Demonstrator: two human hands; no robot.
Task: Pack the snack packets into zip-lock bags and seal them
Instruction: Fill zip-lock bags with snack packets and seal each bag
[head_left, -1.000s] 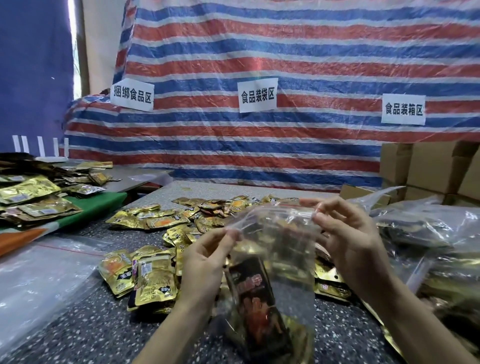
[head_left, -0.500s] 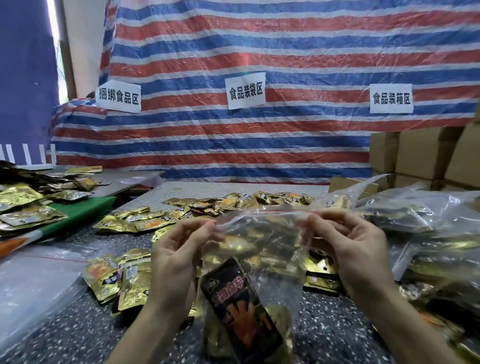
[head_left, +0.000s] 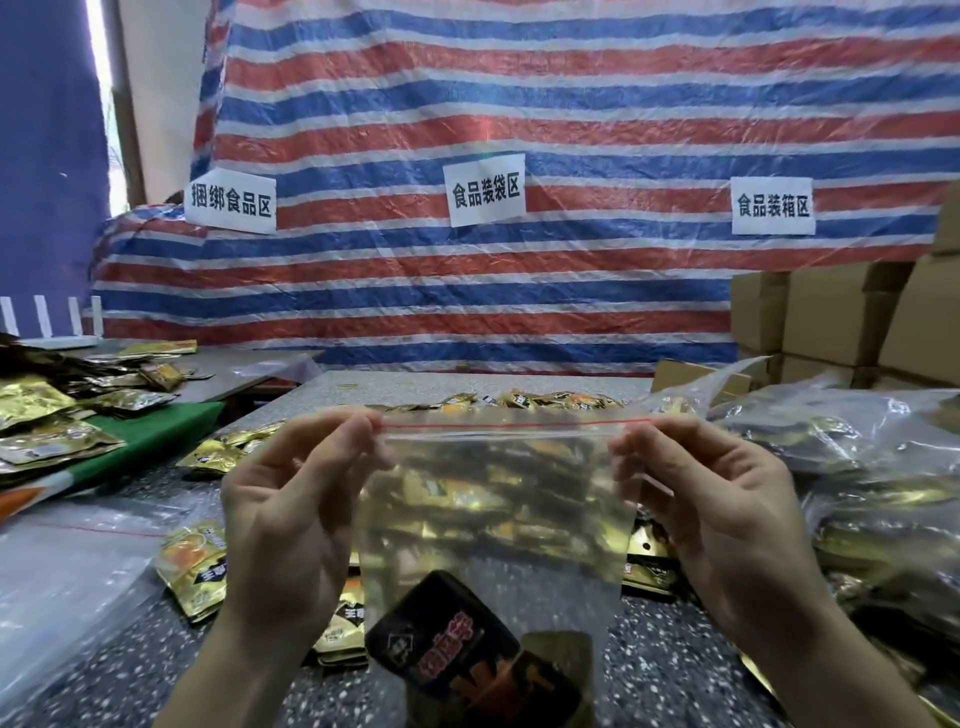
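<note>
Head: left hand (head_left: 291, 519), right hand (head_left: 727, 519) pinch clear zip-lock bag (head_left: 493, 509), seemingly sealed.

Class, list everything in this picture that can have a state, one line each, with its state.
zip-lock bag: held up, top edge pulled straight, packets inside; seal unclear.
left hand: pinches the bag's top left corner.
right hand: pinches the bag's top right corner.
dark snack packet: inside the bag, low, tilted.
loose gold packets: lying unbagged on the table.
filled bags: piled at right.
</note>
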